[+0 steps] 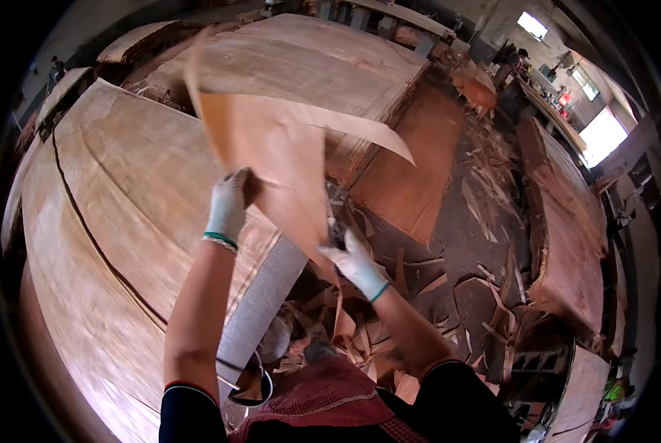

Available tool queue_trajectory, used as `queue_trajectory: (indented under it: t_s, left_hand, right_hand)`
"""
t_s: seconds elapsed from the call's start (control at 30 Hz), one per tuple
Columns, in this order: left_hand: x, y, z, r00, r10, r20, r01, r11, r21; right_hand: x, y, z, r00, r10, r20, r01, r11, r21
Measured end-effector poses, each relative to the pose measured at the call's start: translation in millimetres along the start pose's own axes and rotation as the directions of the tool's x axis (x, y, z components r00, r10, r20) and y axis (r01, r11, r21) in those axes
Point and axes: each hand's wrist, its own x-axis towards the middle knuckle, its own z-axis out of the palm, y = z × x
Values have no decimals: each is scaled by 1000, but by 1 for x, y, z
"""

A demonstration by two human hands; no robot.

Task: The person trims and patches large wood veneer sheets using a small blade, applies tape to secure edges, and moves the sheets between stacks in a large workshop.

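Both my hands wear white gloves with green cuffs and hold a thin, pale wood veneer sheet [275, 155] raised in front of me, its upper part bent and slightly blurred. My left hand [227, 207] grips its left side, with the fingertips partly behind it. My right hand [349, 266] pinches the lower right corner, where a narrow torn strip hangs down. Under my left arm lies a large stack of veneer sheets [112, 236] with a dark split along it and a grey metal-like strip [260, 295] at its right edge.
More veneer stacks stand ahead [308, 52] and at the right [567, 236], with a reddish board [423, 162] between. Veneer scraps [485, 207] litter the floor. A person [515, 66] is at a bench at the back right; another [56, 71] stands far left.
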Motion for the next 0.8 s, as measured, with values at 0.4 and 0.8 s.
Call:
queue_trajectory:
  t_s: [0.4, 0.8]
  left_hand:
    - [110, -15, -172, 975, -87, -206, 134, 963, 232]
    - [82, -62, -242, 839, 502, 210, -117, -211, 971]
  right_hand:
    - [102, 23, 76, 967, 49, 252, -56, 998, 24]
    - [66, 75, 136, 977, 171, 130, -153, 978, -140]
